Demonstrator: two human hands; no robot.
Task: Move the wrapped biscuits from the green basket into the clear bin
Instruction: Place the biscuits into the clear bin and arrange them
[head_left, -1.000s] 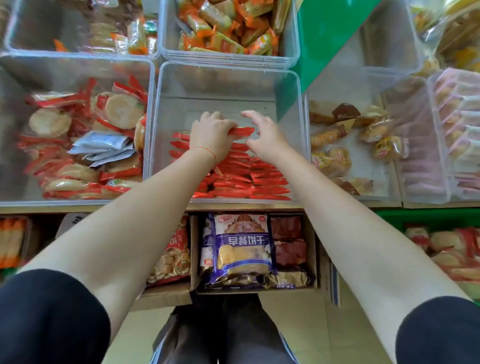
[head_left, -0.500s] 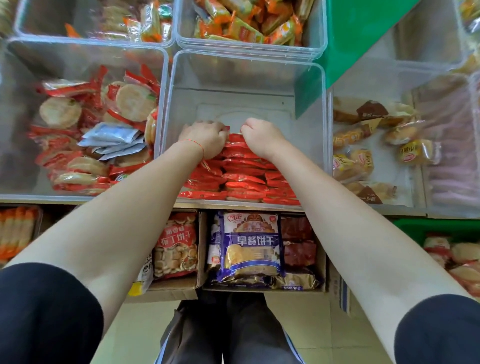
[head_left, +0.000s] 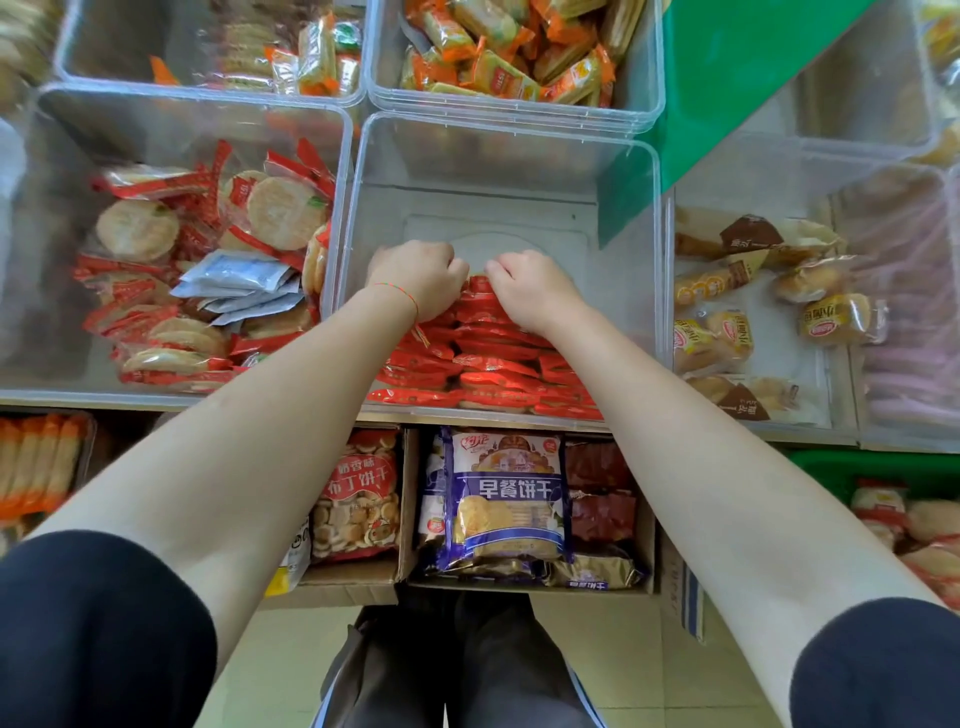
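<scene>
Both of your hands reach into the clear bin (head_left: 613, 156) on the shelf. Your left hand (head_left: 418, 275) and right hand (head_left: 530, 288) lie knuckles up, side by side, at the far end of the stacked wrapped biscuits (head_left: 483, 364), red packets filling the bin's near half. Fingers of each hand curl down over the top packets; whether they pinch one you cannot tell. A green basket (head_left: 831, 465) with more packets shows at your lower right, under the shelf edge.
</scene>
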